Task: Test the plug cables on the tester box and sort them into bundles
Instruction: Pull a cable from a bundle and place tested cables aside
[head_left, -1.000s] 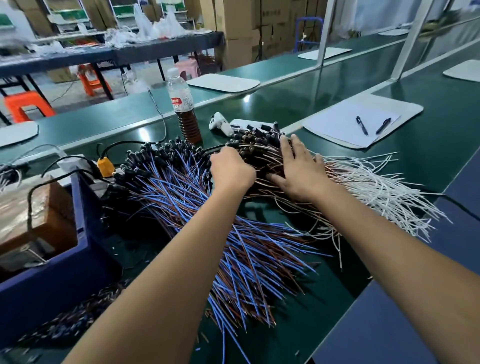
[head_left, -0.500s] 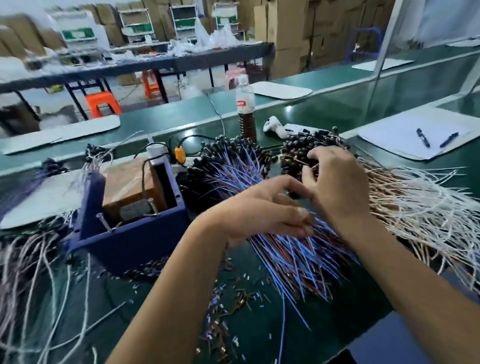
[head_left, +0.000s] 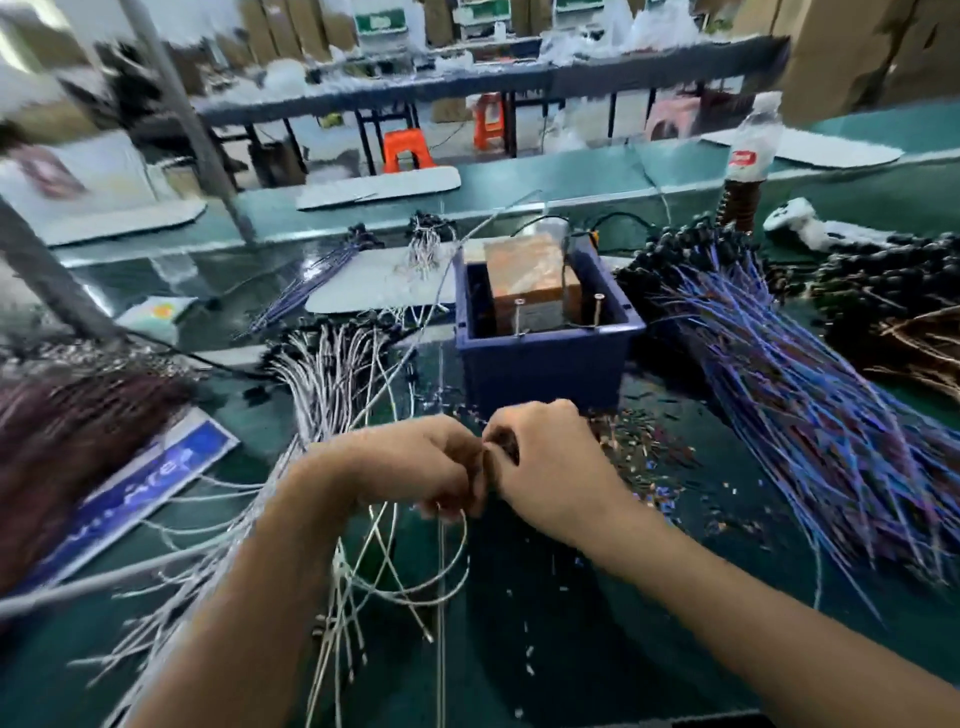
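Observation:
The blue tester box (head_left: 545, 358) stands mid-table with a brown block and two upright pins inside. Just in front of it my left hand (head_left: 415, 467) and my right hand (head_left: 545, 467) meet, fingers curled. Thin white cables (head_left: 415, 561) loop down from under my left hand, which holds them. My right hand pinches at the same spot; what it holds is hidden. A pile of white plug cables (head_left: 332, 374) lies to the left, a blue-wired pile (head_left: 789, 395) to the right.
A dark brown cable pile (head_left: 67, 431) lies far left on a blue-white card (head_left: 150, 478). A brown-wired pile (head_left: 909, 322), a bottle (head_left: 748, 156) and a white scanner (head_left: 800, 223) sit at the right back. Wire scraps (head_left: 649, 457) litter the green table (head_left: 571, 649).
The view has swung left from the blue and brown piles to the tester box. Both hands left those piles and came together in front of the box, now holding white cables.

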